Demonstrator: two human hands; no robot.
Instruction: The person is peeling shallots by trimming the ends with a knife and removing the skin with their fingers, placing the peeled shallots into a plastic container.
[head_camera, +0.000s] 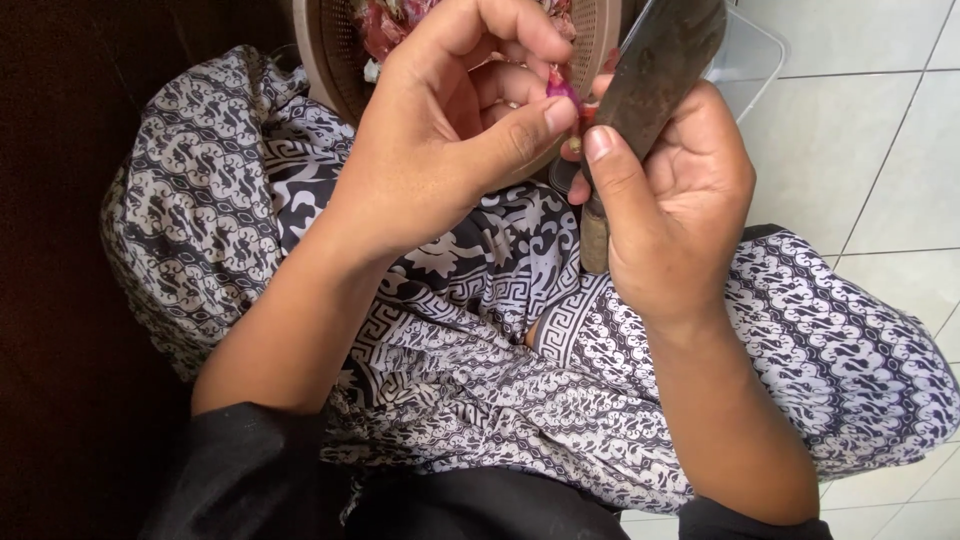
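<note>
Pale floor tiles (880, 130) fill the right of the head view, and a dark surface runs down the left. Across the lap spreads a black-and-white patterned cloth (480, 330), over which both hands work. Above the cloth, at the top edge, sits a beige perforated basket (325, 55) with reddish-purple shallot skins (385, 22) inside; a clear plastic container (745, 60) shows just right of the basket, partly hidden behind the knife.

The left hand (450, 130) is curled in front of the basket, thumb and fingertips pinched on a small purple shallot (562, 88), which it mostly covers. The right hand (675, 200) is wrapped tight around the knife (650, 75), thumb pressed along its handle, the dark blade slanting up toward the top edge. The two hands meet at the shallot, thumbs nearly touching. Black sleeves (250, 470) cover both forearms near the bottom edge.
</note>
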